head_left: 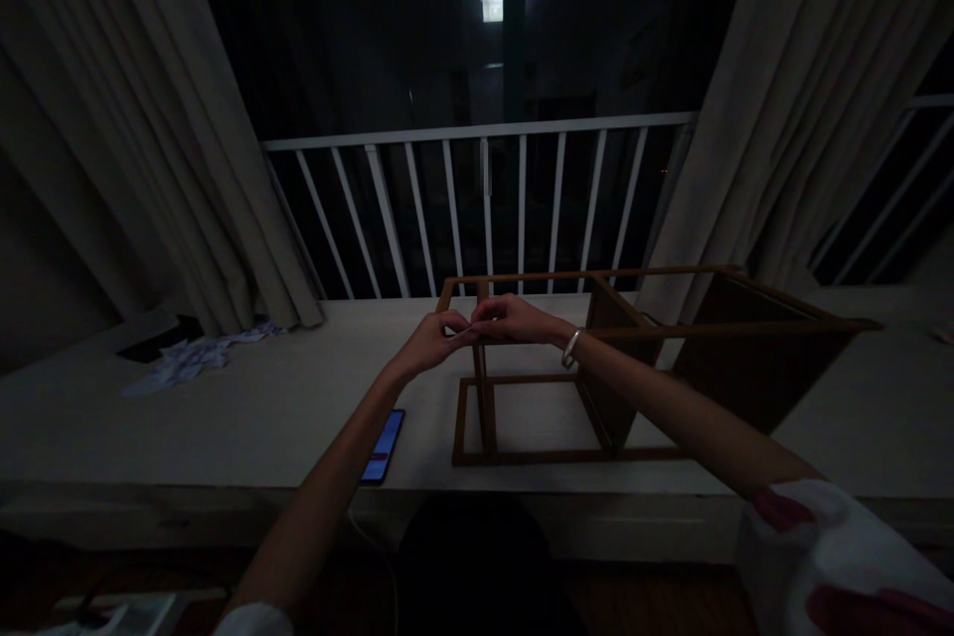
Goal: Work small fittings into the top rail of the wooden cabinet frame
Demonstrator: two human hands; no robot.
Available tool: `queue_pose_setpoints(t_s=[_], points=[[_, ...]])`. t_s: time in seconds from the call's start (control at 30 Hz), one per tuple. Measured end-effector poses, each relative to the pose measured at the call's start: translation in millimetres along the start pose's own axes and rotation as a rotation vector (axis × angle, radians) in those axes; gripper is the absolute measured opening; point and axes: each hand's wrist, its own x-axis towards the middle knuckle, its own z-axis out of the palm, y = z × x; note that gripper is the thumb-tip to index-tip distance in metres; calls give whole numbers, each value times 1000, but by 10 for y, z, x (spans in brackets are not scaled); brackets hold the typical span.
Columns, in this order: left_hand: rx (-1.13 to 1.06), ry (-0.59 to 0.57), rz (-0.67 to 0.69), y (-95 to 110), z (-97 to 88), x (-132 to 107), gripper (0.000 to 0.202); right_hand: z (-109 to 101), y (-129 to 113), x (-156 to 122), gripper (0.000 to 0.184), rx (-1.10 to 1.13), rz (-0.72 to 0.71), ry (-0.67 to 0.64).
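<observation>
My left hand (432, 340) and my right hand (518, 320) meet above the near left end of a brown shelf frame (588, 457) lying on its side. The fingers of both are closed in a pinch around a small, thin pale piece (462, 331), too dim and small to name. My right hand wears a bracelet (570, 348) at the wrist and hovers in front of the frame's upper bars; contact with them cannot be made out. Two darker panels (752, 358) span the frame towards the right.
The pale window ledge (283, 437) carries everything. A lit phone (384, 447) lies at its front edge, with a white cable (365, 527) below. Crumpled papers (186, 358) lie at left. Behind stand a white railing (484, 131) and curtains (149, 119). The room is dark.
</observation>
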Motion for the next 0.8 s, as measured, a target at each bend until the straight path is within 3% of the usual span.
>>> queue_pose_setpoints(t_s=[0.3,0.43,0.67,0.8], points=[[51,-50,-24,81,-47,-43,26,12,35,14,34,56,24,-5],[39,-15,-91,107,-79,-61,28,20,17,12,32,91,46,-2],[-41,45,-85,16,-94,-63,30,18,57,21,29,106,30,10],[-74,13,-91,0,-97,-49,30,21,89,33,29,154,23,3]])
